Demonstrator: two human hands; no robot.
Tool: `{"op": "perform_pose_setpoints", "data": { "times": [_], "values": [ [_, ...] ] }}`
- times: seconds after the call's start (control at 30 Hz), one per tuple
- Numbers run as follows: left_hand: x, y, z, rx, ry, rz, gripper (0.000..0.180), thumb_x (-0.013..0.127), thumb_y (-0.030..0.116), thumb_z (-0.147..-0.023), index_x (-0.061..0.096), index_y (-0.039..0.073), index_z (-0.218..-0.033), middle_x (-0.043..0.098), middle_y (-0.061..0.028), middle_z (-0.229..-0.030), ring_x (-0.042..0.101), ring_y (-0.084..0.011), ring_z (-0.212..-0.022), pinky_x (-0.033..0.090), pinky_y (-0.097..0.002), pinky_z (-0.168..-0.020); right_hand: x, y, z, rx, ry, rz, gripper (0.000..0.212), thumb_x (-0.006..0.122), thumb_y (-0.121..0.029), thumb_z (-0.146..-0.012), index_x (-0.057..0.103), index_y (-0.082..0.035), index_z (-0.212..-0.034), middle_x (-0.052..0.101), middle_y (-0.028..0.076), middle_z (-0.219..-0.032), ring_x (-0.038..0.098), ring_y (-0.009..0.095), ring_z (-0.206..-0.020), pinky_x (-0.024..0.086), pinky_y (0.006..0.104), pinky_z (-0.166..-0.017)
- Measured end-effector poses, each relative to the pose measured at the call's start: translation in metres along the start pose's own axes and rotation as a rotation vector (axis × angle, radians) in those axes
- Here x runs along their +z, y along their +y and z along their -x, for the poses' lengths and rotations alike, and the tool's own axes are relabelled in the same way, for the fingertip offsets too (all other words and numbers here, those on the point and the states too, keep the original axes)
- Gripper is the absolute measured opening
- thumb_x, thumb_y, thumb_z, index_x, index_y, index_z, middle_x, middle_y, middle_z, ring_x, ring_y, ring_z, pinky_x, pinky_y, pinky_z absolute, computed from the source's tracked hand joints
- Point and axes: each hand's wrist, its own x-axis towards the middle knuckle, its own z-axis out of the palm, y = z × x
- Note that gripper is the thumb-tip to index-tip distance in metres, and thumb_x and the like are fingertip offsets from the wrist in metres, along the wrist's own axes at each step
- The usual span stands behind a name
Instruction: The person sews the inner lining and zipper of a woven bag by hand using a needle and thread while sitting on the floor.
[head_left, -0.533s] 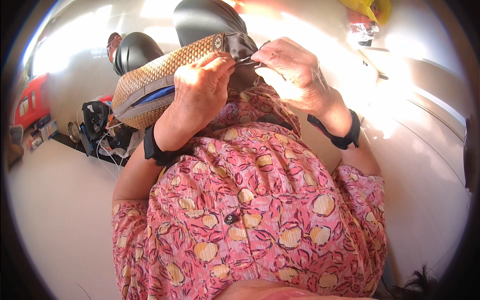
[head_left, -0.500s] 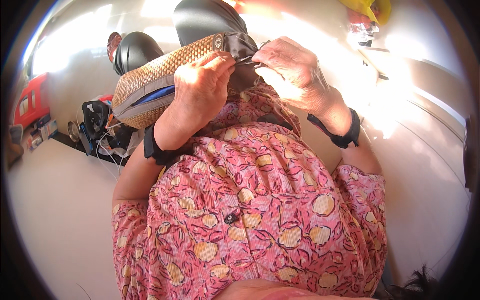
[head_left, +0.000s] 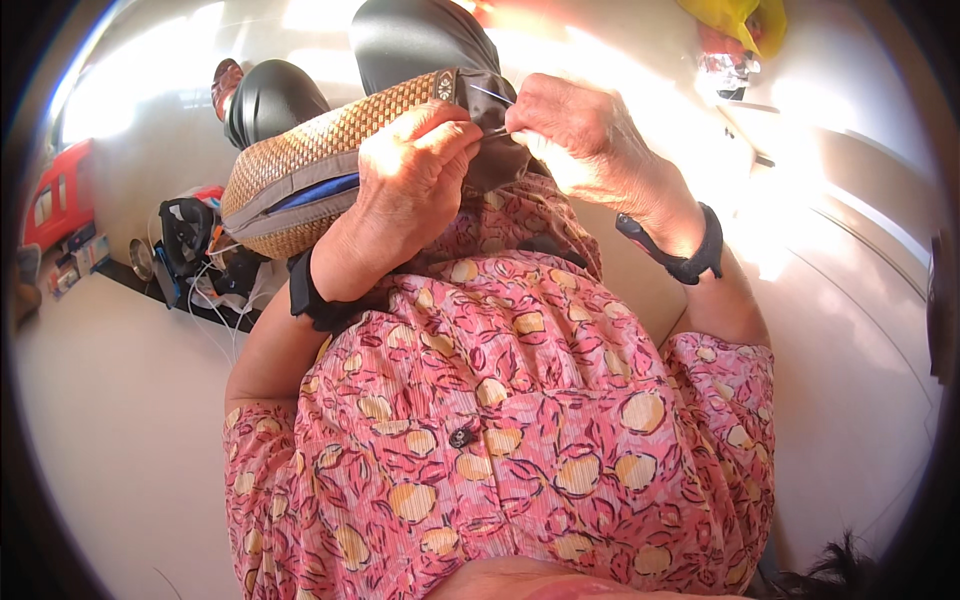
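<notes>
Across my lap lies a woven straw-coloured bolster [head_left: 320,135] with grey trim and dark fabric [head_left: 497,165] at its right end. A partly open zipper [head_left: 315,195] shows blue inside. My left hand [head_left: 410,185] rests over the bolster's right part, finger and thumb closed on the edge of the dark fabric. Just to its right, my right hand [head_left: 590,135] is pinched on a thin dark cord-like strand [head_left: 495,133] stretched between the two hands. A thin, pale, shiny line [head_left: 490,93] runs above it; I cannot tell whether it is a needle.
Beyond the bolster are dark, glossy rounded shapes [head_left: 425,45]. To the left, cables and black items [head_left: 190,240] lie in a heap near a red plastic crate [head_left: 62,195]. A yellow bag [head_left: 735,22] is at the upper right. Strong sunlight washes out parts of the floor.
My right hand has turned and its fingers have drawn together near the dark fabric. The strand between the hands and the pale line now show more clearly. My left hand has shifted slightly right.
</notes>
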Motion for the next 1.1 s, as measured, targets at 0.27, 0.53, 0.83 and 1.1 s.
{"op": "perform_pose_setpoints", "data": {
  "times": [0.27, 0.53, 0.83, 1.1],
  "values": [
    [-0.002, 0.001, -0.003, 0.049, -0.006, 0.037, 0.008, 0.063, -0.003, -0.075, 0.062, -0.001, -0.083, 0.063, -0.0117, -0.085, 0.062, -0.0304, -0.075, 0.051, -0.0340, -0.065, 0.007, 0.009, -0.001, -0.089, 0.094, 0.025, 0.018, 0.067, 0.001, -0.068, 0.058, -0.003, -0.083, 0.052, 0.007, -0.078, 0.057, 0.026, -0.068, 0.046, 0.0346, -0.056],
    [0.002, -0.002, -0.005, 0.094, 0.014, -0.044, 0.009, 0.063, -0.003, -0.073, 0.061, 0.001, -0.082, 0.060, -0.0105, -0.083, 0.059, -0.0299, -0.075, 0.050, -0.0350, -0.063, -0.001, 0.005, -0.003, -0.066, 0.022, 0.045, 0.018, 0.063, 0.006, -0.066, 0.057, -0.002, -0.081, 0.051, 0.008, -0.078, 0.055, 0.027, -0.070, 0.046, 0.0349, -0.056],
    [0.015, 0.007, -0.019, 0.227, 0.077, -0.153, 0.017, 0.066, 0.000, -0.069, 0.058, 0.003, -0.084, 0.058, -0.0101, -0.082, 0.057, -0.0286, -0.074, 0.047, -0.0374, -0.064, -0.001, 0.001, -0.004, -0.074, 0.125, 0.067, 0.019, 0.062, 0.006, -0.063, 0.057, -0.002, -0.080, 0.050, 0.009, -0.077, 0.054, 0.028, -0.067, 0.044, 0.0355, -0.055],
    [0.020, -0.004, -0.013, 0.257, 0.124, -0.059, 0.016, 0.065, -0.002, -0.070, 0.058, 0.004, -0.083, 0.056, -0.0093, -0.078, 0.057, -0.0280, -0.073, 0.045, -0.0374, -0.063, -0.004, 0.004, 0.008, 0.067, 0.175, -0.146, 0.013, 0.062, 0.001, -0.079, 0.063, 0.000, -0.092, 0.058, 0.006, -0.079, 0.055, 0.018, -0.065, 0.044, 0.0267, -0.057]
  ]
}}
